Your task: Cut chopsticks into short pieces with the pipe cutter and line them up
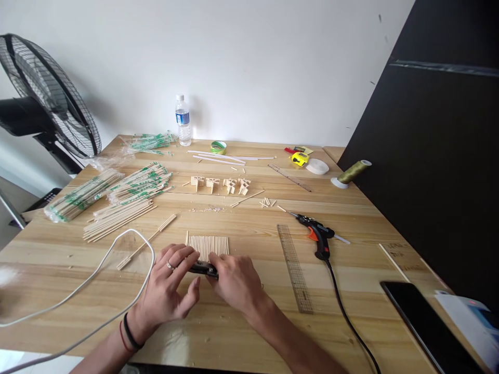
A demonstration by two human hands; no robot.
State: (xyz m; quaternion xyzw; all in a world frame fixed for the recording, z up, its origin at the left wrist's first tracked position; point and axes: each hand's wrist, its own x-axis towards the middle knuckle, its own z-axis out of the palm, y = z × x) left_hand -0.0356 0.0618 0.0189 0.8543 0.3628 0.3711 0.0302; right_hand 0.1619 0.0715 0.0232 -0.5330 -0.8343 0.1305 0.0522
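Note:
A row of short wooden sticks (pixel 208 245) lies side by side like a small mat, and one stick at its left end juts out farther. Across its near edge is a black hand tool (pixel 201 268) with a metal part, its exact kind hidden by my hands. My right hand (pixel 237 283) is closed around the tool's right end, thumb near the sticks. The bent fingers of my left hand (pixel 169 280) press together over the left end, with the thumb held apart. What lies under those fingers is hidden.
A glue gun (pixel 322 234) and clear ruler (pixel 294 270) lie to the right, near a phone (pixel 424 317). Bundled sticks (pixel 136 182) and a white cable (pixel 97 265) are left. Small stick assemblies (pixel 212 183), a bottle (pixel 183 122) and tape measure (pixel 300 159) stand farther back.

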